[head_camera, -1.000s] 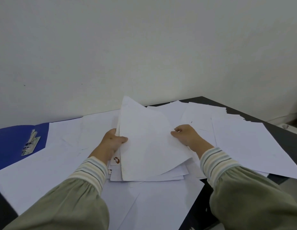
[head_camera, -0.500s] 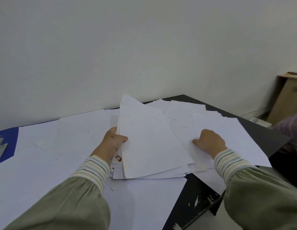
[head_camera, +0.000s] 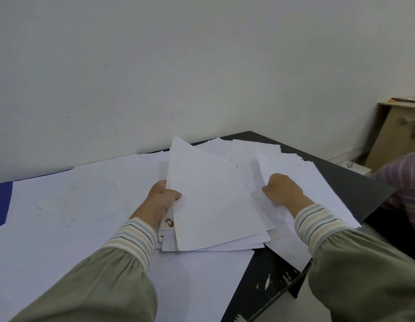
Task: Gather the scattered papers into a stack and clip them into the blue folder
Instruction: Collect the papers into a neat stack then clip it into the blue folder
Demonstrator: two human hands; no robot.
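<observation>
The left hand (head_camera: 160, 196) gripped the gathered stack (head_camera: 215, 201) at its near-left edge, thumb clamped over the top sheet and fingers tucked beneath. Across from it the right hand (head_camera: 283, 190) had curled its fingers onto a loose sheet (head_camera: 301, 177) lying just right of the stack; a second before, that hand had been steadying the stack's right edge, so it had let go and gone out for another page. From where I stood it looked like a pinch on the paper, though the fingertips were hidden under the knuckles.

Around the stack, more scattered papers (head_camera: 86, 205) covered the black table (head_camera: 348, 182), some overlapping under the stack and some running off to the left. The blue folder (head_camera: 2, 201) showed only as a sliver at the far left edge, well apart from both hands, half buried under sheets.

I judged the gathering far from finished, with clipping a good way off.
</observation>
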